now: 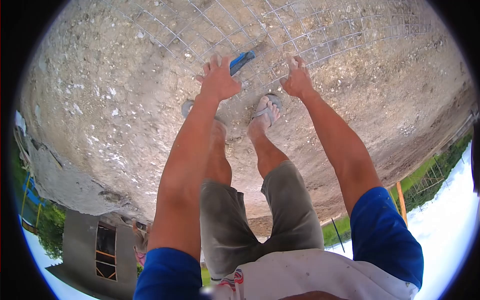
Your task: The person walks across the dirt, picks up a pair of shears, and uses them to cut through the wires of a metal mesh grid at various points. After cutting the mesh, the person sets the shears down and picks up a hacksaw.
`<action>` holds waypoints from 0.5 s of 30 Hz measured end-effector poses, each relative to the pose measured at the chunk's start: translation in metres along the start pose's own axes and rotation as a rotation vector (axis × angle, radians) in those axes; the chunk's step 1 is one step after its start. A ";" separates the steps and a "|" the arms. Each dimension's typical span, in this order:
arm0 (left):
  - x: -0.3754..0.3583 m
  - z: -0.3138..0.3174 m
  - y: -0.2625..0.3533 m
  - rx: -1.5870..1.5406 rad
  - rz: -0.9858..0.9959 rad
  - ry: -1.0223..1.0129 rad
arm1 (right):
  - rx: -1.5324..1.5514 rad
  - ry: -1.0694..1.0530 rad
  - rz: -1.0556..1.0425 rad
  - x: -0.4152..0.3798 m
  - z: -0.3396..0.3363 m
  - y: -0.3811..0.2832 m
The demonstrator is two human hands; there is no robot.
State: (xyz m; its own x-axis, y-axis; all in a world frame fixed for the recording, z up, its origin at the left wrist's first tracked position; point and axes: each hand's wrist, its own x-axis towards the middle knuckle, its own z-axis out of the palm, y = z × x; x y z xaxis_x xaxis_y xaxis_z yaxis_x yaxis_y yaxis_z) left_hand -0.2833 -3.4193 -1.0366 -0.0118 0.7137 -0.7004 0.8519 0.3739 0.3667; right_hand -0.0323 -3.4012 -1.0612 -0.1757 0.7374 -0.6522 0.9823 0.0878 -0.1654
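Observation:
My left hand (218,80) reaches down to a sheet of wire mesh (285,31) on the ground, its fingers spread and its thumb apart. Right beside its index finger is a blue and dark hand tool (242,63), its kind unclear and its near end close to the hand. My right hand (298,80) is at the near edge of the mesh, fingers bent over the wires and thumb held away from them. Between the two hands the mesh lies over bare earth.
My sandalled foot (266,111) stands just behind the mesh edge; the other is partly hidden by my left arm. Rough, pebbly ground (115,115) spreads around. A grey building (80,245) with a window opening, a person (140,242) and a wooden post (401,202) are behind me.

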 end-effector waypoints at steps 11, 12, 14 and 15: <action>-0.241 -0.175 -0.137 -0.088 0.039 -0.352 | -0.190 -0.786 0.641 -0.465 -0.127 0.119; -0.245 -0.181 -0.144 -0.070 0.054 -0.357 | -0.204 -0.800 0.648 -0.480 -0.129 0.132; -0.245 -0.177 -0.161 -0.034 0.069 -0.395 | -0.247 -0.837 0.668 -0.501 -0.123 0.159; -0.241 -0.171 -0.167 -0.015 0.057 -0.409 | -0.240 -0.785 0.694 -0.486 -0.133 0.153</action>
State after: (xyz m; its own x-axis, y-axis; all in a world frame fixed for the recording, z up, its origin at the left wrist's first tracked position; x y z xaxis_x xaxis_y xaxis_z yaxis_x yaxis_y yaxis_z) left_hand -0.5119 -3.5528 -0.8241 0.2471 0.4405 -0.8631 0.8374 0.3511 0.4189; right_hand 0.2117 -3.6576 -0.6709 0.5167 0.0476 -0.8548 0.8556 0.0078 0.5176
